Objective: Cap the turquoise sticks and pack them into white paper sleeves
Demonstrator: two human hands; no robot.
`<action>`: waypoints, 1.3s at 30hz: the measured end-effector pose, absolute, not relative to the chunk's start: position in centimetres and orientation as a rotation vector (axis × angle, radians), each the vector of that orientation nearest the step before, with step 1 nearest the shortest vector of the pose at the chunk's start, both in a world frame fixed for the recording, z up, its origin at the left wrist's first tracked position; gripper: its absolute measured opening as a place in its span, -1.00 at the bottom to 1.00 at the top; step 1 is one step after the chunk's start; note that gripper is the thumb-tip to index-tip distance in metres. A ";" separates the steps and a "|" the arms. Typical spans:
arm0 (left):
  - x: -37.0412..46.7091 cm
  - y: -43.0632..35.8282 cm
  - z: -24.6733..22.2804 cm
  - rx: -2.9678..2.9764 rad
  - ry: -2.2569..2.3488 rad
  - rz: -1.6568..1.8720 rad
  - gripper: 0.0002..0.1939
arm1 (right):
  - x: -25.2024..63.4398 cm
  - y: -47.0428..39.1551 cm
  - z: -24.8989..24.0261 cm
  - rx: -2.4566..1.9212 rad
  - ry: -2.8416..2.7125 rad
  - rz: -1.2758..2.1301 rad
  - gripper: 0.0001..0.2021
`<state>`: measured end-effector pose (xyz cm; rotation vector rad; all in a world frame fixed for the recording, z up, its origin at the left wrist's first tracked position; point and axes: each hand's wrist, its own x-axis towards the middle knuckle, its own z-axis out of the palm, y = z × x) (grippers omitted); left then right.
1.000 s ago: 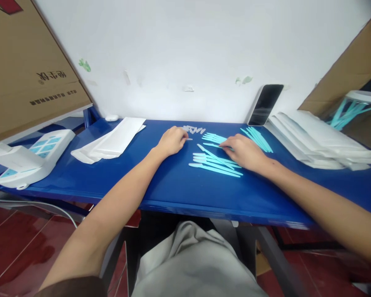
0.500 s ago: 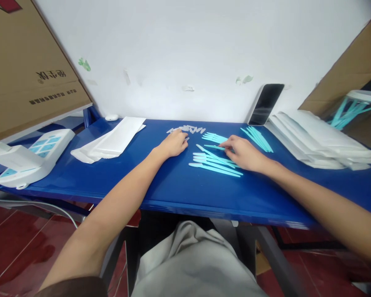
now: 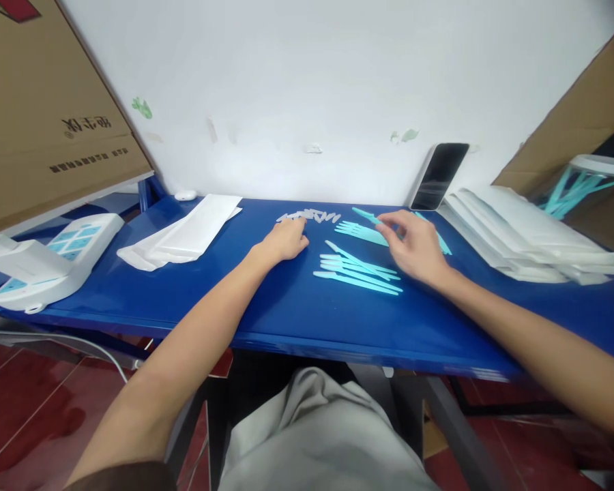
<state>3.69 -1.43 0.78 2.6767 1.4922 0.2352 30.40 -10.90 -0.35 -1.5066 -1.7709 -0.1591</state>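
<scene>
Between the fingers of my right hand (image 3: 410,244) is a turquoise stick (image 3: 366,215), raised over the table with its tip pointing left. Below it lies a fanned group of turquoise sticks with pale ends (image 3: 361,276). A second turquoise group (image 3: 358,232) lies just left of my right hand, and a third (image 3: 444,245) is partly hidden behind it. My left hand (image 3: 285,239) rests at the near side of a small pile of whitish caps (image 3: 314,215); its fingers are bent, and whether they hold a cap is too small to tell.
White paper sleeves (image 3: 184,232) lie left on the blue table (image 3: 286,307), beside a power strip (image 3: 76,245). A phone (image 3: 440,176) leans on the wall. White packets (image 3: 537,235) and a clear tub of turquoise sticks (image 3: 583,184) stand right.
My right hand has lifted the turquoise stick and moved it slightly right and away from me, over the third group. My left hand has barely shifted; the pale piece at its fingertips no longer shows.
</scene>
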 end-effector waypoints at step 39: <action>5.8 -2.8 0.8 1.624 0.760 0.835 -0.84 | 30.0 -11.8 0.7 -1.458 -1.993 0.028 -0.71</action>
